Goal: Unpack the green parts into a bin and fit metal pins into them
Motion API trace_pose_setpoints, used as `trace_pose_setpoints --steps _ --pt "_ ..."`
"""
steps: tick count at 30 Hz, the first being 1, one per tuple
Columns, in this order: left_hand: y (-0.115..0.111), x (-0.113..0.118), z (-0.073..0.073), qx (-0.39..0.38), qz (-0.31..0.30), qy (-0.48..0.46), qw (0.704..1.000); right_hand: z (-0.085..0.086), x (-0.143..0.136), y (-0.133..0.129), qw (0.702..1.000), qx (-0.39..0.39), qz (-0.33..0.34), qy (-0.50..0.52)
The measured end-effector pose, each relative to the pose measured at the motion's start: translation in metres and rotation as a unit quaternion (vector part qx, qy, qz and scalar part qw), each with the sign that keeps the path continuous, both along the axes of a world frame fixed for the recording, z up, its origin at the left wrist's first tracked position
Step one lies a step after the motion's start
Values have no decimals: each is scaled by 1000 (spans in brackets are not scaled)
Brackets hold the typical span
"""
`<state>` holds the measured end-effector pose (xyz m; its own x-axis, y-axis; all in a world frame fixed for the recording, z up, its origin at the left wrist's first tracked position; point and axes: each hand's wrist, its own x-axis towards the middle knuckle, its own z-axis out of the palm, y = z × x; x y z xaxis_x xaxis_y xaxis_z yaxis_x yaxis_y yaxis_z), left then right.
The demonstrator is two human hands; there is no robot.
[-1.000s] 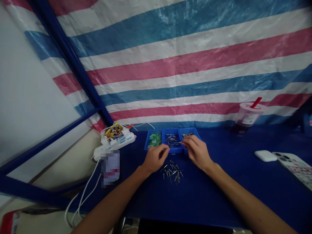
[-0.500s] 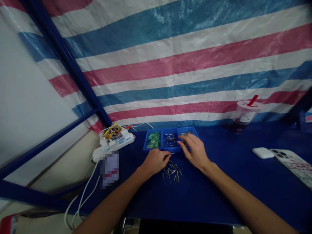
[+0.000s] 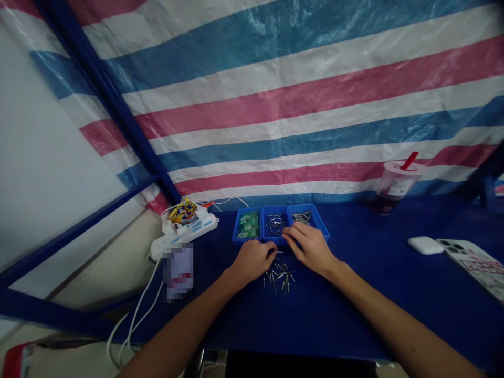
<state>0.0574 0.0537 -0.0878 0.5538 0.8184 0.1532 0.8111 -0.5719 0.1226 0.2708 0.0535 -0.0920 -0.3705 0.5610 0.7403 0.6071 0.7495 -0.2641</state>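
Observation:
Several blind rivets (image 3: pixel 281 275) lie in a loose pile on the blue table. Just behind the pile, my left hand (image 3: pixel 254 260) is closed in a pinch, with the thin pin of a rivet (image 3: pixel 280 252) sticking out past its fingertips. My right hand (image 3: pixel 309 244) is at the front of the blue middle bin (image 3: pixel 275 240), thumb and forefinger drawn together; whatever is between them is too small to make out. More rivets (image 3: pixel 274 223) lie inside that bin. Green-tinted packets (image 3: pixel 249 224) fill the left bin, and grey pieces (image 3: pixel 302 217) sit in the right bin, partly behind my right hand.
A white power strip (image 3: pixel 185 236) with cables and a yellow packet (image 3: pixel 184 211) is at left, near a blurred-out item (image 3: pixel 179 273). To the right are a drink cup (image 3: pixel 397 186) with red straw, a white earphone case (image 3: pixel 425 245) and a phone (image 3: pixel 472 262).
My right hand has moved left and slightly down from the right bin towards the middle one, its fingers closing together. The left hand stays almost in place.

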Motion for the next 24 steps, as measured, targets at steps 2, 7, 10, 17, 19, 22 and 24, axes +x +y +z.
trace_pose_setpoints --steps 2,7,10,17,19,22,24 --pt "0 0 0 0 -4 -2 1000 0 0 0 1000 -2 -1 -5" --pt "2 -1 0 -17 -11 2 1000 2 0 -1 1000 -7 1 -11" --pt "3 -1 2 -29 -9 -2 1000 2 0 -1 1000 -5 3 -13" --pt "3 -3 7 -47 -14 12 999 1 0 -2 1000 -5 11 -11" --pt "4 -5 6 -33 -29 10 999 1 0 -3 1000 -6 14 -16" --pt "4 -7 2 -4 -73 -2 997 0 1 -3 999 -16 22 -38" --pt "4 -7 2 12 -102 -25 994 0 1 -4 997 -26 33 -57"
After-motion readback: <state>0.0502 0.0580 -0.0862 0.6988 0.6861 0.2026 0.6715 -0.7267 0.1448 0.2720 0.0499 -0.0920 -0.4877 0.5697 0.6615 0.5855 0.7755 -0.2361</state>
